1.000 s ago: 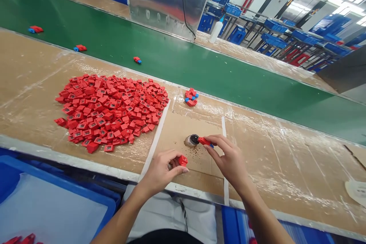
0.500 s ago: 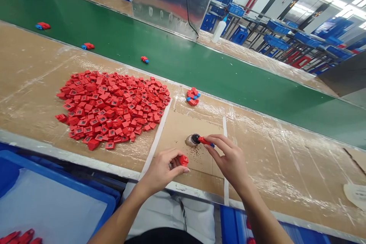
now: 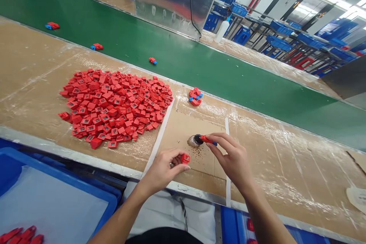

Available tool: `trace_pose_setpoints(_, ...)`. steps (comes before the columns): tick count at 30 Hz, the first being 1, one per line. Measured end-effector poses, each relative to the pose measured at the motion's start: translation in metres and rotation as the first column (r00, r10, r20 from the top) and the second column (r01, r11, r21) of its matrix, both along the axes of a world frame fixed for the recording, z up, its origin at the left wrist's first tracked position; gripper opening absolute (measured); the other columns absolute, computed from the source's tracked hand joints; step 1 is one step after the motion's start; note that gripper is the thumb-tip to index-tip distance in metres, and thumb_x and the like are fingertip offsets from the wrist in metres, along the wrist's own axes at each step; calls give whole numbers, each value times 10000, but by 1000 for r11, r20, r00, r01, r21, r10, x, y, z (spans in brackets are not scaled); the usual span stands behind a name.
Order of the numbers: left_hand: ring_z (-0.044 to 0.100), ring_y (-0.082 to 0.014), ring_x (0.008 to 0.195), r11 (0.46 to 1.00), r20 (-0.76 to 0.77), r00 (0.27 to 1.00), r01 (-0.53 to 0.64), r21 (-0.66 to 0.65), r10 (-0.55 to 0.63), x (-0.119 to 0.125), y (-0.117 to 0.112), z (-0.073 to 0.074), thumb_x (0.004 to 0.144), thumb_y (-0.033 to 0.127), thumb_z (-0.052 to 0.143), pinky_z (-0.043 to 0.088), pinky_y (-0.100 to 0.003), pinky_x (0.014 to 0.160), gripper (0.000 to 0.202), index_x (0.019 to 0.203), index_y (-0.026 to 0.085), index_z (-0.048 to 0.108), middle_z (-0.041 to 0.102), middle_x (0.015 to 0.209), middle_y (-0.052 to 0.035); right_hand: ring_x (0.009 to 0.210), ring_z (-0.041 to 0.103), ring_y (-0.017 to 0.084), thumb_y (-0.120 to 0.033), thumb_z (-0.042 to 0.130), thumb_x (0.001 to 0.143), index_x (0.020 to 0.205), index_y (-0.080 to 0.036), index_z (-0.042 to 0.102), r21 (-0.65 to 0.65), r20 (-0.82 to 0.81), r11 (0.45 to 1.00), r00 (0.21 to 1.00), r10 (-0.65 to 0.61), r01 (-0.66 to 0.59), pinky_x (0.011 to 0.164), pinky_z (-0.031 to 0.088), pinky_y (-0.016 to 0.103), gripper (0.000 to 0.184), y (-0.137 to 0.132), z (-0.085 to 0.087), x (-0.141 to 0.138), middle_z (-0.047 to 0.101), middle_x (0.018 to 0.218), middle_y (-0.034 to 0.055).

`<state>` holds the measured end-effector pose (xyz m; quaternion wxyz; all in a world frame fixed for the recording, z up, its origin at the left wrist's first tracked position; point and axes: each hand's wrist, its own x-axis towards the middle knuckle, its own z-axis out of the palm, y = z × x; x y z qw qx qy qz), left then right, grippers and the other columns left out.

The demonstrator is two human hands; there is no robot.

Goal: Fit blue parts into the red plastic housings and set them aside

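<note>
A slim red plastic part (image 3: 207,139) with a blue end sits pinched between the thumb and fingertips of the right hand (image 3: 231,156), its red tip touching the dark contents of a small round dish (image 3: 196,140) on the cardboard work mat (image 3: 191,133). Dark specks lie scattered just below the dish. The left hand (image 3: 160,169) is curled, gripping a square red block (image 3: 185,158) near its fingertips, and the block is close to the dish, seemingly so both hands work over one spot. White tape strips (image 3: 158,141) appear to mark off this patch from the large heap of red blocks (image 3: 114,110) to the left. A small cluster of red-and-blue parts (image 3: 195,97) lies beyond, beside the green conveyor belt (image 3: 183,65).
</note>
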<state>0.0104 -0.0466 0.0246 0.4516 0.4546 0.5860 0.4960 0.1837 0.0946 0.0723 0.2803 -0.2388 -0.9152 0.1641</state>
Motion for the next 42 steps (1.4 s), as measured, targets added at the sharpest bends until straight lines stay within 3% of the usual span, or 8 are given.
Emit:
trace_pose_setpoints(9,596,-166,773,1000,14,1000,8,19,-9,0,0,2,851,254,615,472,-233,681,185,998,168,686,659,861,-30,851,643,212,-311,573,956,1036,-234,656,-249,-90,968,995,-40,17,750,539,346,138,-26,9,3,682,993,71)
trace_pose_setpoints(14,605,-189,852,997,-23,999,50,50,-49,0,0,3,872,239,599,464,-254,742,236,1082,189,693,692,928,-41,883,635,211,-297,582,957,1067,-231,646,-345,-83,938,997,0,-29,754,528,327,143,-45,3,2,676,1016,76)
trace_pose_setpoints(23,607,-181,833,997,2,998,65,33,-65,1,0,2,876,224,588,455,-243,731,172,996,179,704,686,887,-28,839,613,174,-232,601,947,1070,-232,643,-390,-93,919,995,20,-55,752,500,288,130,-50,-8,1,656,1002,44)
trace_pose_setpoints(28,593,-164,830,995,13,997,75,63,-76,1,0,4,875,204,577,436,-228,728,220,1054,195,704,697,930,-22,832,609,172,-230,593,950,1070,-225,640,-394,-84,916,995,44,-74,751,498,279,129,-51,-8,1,653,995,45)
trace_pose_setpoints(34,476,-114,610,991,91,988,130,-29,-127,-1,-2,2,867,230,544,370,-197,550,198,991,158,680,562,688,23,910,617,188,-200,569,960,986,-213,648,-402,-78,911,995,67,-93,783,494,282,84,-57,-13,1,635,997,59)
trace_pose_setpoints(42,473,-109,621,974,-49,973,223,-43,-225,-9,-2,2,888,219,499,350,-200,568,167,818,155,636,554,676,28,806,582,146,-118,525,964,952,-211,604,-403,-77,906,991,106,-128,670,451,242,123,-64,-27,0,584,937,40)
